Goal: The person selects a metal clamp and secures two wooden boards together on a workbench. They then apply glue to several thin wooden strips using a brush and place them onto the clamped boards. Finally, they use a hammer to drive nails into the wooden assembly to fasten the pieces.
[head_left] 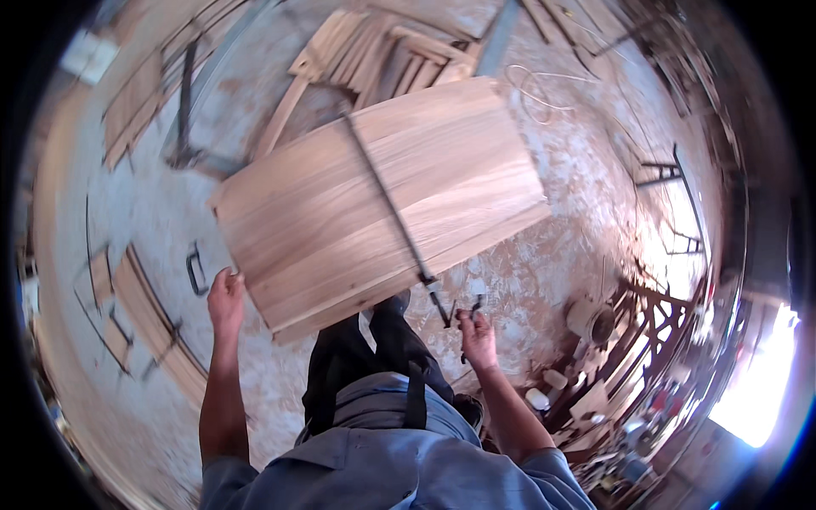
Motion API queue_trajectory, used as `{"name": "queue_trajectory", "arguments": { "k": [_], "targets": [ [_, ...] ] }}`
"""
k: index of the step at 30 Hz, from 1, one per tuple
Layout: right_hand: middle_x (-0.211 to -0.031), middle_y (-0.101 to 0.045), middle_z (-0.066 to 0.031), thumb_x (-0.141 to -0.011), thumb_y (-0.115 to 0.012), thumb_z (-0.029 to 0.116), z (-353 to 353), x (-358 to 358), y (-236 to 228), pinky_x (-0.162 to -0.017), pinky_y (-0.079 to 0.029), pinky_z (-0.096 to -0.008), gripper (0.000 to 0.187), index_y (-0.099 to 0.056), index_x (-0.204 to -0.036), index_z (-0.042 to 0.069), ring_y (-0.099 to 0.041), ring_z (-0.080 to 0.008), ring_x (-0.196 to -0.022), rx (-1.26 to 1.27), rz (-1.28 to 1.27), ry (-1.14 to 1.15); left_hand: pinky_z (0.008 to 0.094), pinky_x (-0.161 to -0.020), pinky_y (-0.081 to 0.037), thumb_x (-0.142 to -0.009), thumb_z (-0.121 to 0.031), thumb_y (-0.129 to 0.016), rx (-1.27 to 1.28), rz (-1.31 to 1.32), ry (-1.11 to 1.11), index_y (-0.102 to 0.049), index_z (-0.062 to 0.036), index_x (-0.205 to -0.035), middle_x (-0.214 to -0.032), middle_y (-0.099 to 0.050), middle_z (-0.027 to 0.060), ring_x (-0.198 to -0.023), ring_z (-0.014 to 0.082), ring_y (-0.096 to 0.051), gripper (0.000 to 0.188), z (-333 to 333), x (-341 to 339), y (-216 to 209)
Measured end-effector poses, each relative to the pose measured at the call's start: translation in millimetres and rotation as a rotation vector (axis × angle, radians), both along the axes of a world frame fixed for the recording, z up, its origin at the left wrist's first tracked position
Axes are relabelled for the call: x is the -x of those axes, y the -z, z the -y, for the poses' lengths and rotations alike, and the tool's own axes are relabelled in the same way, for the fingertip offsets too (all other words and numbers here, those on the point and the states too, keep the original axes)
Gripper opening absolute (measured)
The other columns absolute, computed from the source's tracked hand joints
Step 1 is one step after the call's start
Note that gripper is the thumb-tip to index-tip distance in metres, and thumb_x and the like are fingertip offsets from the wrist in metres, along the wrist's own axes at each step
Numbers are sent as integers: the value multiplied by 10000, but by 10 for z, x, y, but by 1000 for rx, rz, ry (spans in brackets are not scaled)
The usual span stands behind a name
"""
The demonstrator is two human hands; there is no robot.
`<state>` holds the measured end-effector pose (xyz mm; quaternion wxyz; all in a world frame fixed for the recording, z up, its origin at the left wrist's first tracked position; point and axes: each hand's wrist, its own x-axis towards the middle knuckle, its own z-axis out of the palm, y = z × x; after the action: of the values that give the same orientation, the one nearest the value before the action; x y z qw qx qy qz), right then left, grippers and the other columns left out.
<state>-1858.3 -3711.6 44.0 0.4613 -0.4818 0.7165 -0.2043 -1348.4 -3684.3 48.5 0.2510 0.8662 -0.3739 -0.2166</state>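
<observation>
A broad wooden panel (314, 229) of glued boards lies tilted in front of my legs. Across it runs a long dark bar clamp (387, 200), its screw end sticking out past the near edge. My left hand (225, 302) is by the panel's left edge, thumb beside the wood; its fingers are partly curled and blurred, so the grip is unclear. Just right of the clamp's screw end, my right hand (478, 340) is closed around a slim dark tool (478, 303) with a pale end, whose kind I cannot make out.
Behind the panel is a pile of wooden frame pieces (374, 59). A G-clamp (196, 269) lies on the floor at left, near clamped long boards (153, 310). At right are a pale bucket (591, 321), scrap wood (633, 374) and a metal stand (680, 204). A thin cable (535, 93) curls on the floor.
</observation>
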Motion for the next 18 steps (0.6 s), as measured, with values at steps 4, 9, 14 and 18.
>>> {"name": "queue_trajectory", "arguments": {
  "k": [4, 9, 14, 18],
  "targets": [
    [-828, -589, -198, -900, -622, 172, 173, -234, -494, -687, -459, -414, 216, -611, -773, -3, -576, -379, -783, 173, -86, -122, 318, -829, -507, -904, -218, -651, 149, -5, 132, -569, 47, -1203, -1040, -667, 169, -937, 225, -655, 407, 705, 63, -170],
    [-858, -615, -204, -915, -596, 215, 252, -297, -462, -727, -470, -447, 274, -587, -756, -9, -580, -393, -837, 285, -93, -100, 376, -907, -483, -921, -313, -619, 200, 188, 462, -552, 56, -1223, -1057, -651, 188, -977, 318, -640, 482, 2097, 426, -502],
    [-776, -599, -218, -936, -565, 294, 418, -531, -523, -666, -468, -481, 336, -583, -774, 0, -589, -425, -765, 67, -74, -45, 412, -850, -467, -922, -541, -510, 35, 226, 533, -603, 45, -1038, -950, -650, 215, -921, 359, -624, 605, 3144, 699, -261],
    [-873, -653, -214, -913, -585, 350, 493, -678, -453, -691, -509, -459, 326, -651, -921, 31, -636, -404, -817, -62, -162, -106, 441, -663, -425, -879, -689, -440, -176, -79, 617, -550, 32, -655, -664, -578, 231, -702, 336, -592, 764, 3453, 791, -170]
  ]
}}
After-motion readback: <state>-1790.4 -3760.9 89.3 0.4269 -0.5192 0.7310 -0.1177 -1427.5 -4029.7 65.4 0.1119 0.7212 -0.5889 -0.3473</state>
